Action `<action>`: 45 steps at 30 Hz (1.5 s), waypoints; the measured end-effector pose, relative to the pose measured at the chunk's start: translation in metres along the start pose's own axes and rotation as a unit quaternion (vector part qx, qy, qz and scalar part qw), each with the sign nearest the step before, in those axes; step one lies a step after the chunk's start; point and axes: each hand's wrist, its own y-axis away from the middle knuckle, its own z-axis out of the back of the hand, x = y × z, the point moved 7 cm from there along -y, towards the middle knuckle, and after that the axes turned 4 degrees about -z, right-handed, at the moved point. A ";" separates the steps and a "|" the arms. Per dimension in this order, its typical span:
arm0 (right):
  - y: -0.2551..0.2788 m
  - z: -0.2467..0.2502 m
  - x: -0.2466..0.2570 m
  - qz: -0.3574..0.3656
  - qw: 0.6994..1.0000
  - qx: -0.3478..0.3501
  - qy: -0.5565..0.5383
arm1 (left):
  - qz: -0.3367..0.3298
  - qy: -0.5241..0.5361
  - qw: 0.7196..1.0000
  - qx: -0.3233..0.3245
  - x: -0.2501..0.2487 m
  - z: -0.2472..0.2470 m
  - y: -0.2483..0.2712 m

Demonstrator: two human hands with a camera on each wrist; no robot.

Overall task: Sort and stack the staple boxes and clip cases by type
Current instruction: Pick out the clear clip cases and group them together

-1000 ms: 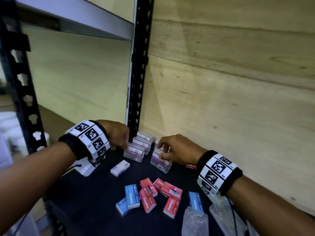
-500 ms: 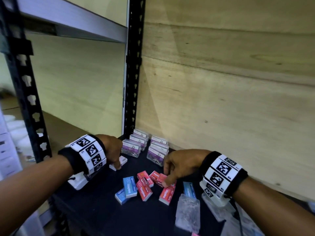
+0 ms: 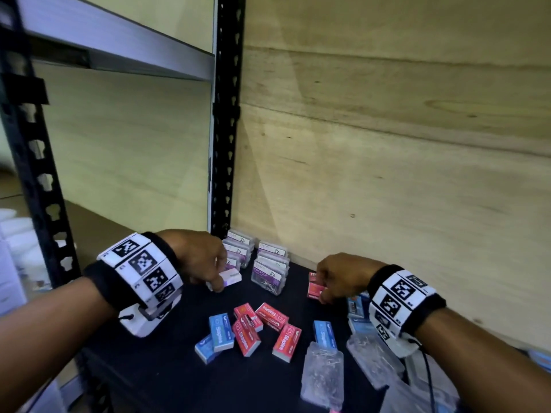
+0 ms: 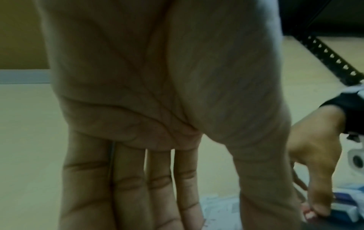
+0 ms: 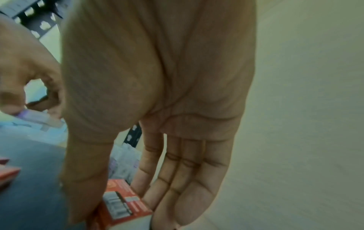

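Observation:
My left hand (image 3: 220, 282) pinches a small white staple box (image 3: 230, 278) with a purple end just above the black shelf (image 3: 167, 368); the same box (image 5: 37, 118) shows in the right wrist view. My right hand (image 3: 323, 293) grips a red staple box (image 3: 313, 289) between thumb and fingers, near the wooden wall; its barcode side (image 5: 122, 202) faces the right wrist camera. Two stacks of purple-labelled clip cases (image 3: 269, 271) stand in the back corner. Red staple boxes (image 3: 271, 314) and blue staple boxes (image 3: 220, 330) lie scattered mid-shelf.
Clear clip cases (image 3: 322, 374) lie at the front right beside a blue box (image 3: 325, 335). A black rack post (image 3: 226, 114) stands behind the stacks, another post (image 3: 35, 162) at the left. The wooden wall (image 3: 387, 174) bounds the shelf at the back and right.
Both hands left the clip case stacks. The left hand took hold of the white box. The right hand picked a red box from the pile and carried it right, toward the wall.

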 end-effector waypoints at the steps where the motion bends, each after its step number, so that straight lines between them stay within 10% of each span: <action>1: -0.002 -0.003 -0.006 -0.011 1.000 0.003 0.004 | -0.014 0.002 1.000 -0.002 -0.006 0.001 -0.002; 28: 0.049 0.015 -0.034 0.099 0.981 -0.015 -0.165 | -0.224 -0.013 0.974 -0.034 -0.157 0.014 -0.037; 45: 0.155 -0.010 -0.230 -0.123 0.984 -0.039 -0.124 | -0.300 -0.096 0.949 0.008 -0.282 -0.014 -0.073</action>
